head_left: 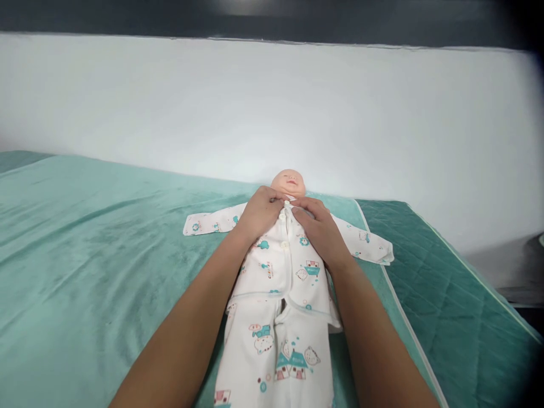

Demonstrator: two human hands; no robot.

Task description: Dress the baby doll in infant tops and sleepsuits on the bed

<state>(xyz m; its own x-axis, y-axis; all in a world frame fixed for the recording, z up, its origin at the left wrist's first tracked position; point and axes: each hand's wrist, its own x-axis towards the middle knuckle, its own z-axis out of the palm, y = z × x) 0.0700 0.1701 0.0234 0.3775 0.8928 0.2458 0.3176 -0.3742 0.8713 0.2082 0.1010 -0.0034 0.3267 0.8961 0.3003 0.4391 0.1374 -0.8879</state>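
Observation:
A baby doll (290,181) lies on its back, dressed in a white printed jacket (267,266) and matching white trousers (259,351). Both sleeves stretch out to the sides. At the jacket's collar, just below the doll's chin, my left hand (264,208) has its fingers closed on the jacket's left edge near the top button (287,203). My right hand (317,224) is closed on the opposite edge of the collar, its fingertips beside that button. More buttons run down the front below the hands. The fingertips partly hide the cloth between them.
A light green sheet (106,255) lies under the doll, over a darker green quilted mattress cover (446,283) showing at the right. Behind the bed stands a white wall (272,107). A dark object is at the far right edge.

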